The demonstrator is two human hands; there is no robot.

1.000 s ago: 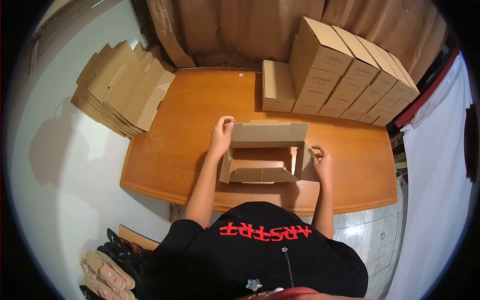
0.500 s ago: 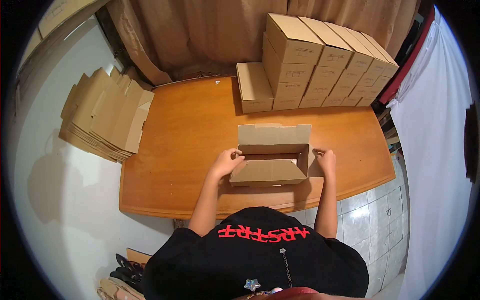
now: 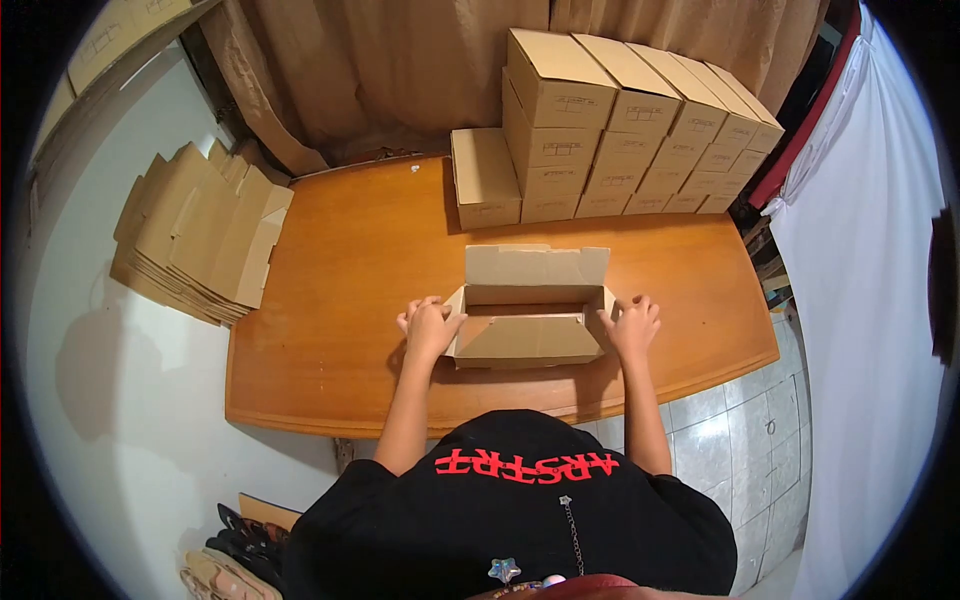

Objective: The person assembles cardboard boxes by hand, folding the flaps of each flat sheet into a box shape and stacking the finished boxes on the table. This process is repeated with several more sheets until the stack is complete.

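In the head view an open cardboard box (image 3: 530,342) sits on the wooden table, in front of my body. Its far flap (image 3: 537,267) stands up and back, and the near flap slopes inward. My left hand (image 3: 428,327) is at the box's left end, with its thumb against the side flap and its fingers curled outside. At the opposite end my right hand (image 3: 633,325) holds the right side flap in the same way, thumb toward the opening. The inside of the box is partly hidden by the near flap.
Closed cardboard boxes (image 3: 565,105) are stacked at the table's back right. Flattened cardboard sheets (image 3: 200,230) lean in a pile on the left, by the white wall. A brown curtain (image 3: 430,70) hangs behind; a white cloth (image 3: 860,300) hangs at the right.
My left hand has moved outward to the left flap, which now spreads out. My right hand has come inward, its thumb at the right flap. The whole view has shifted slightly.
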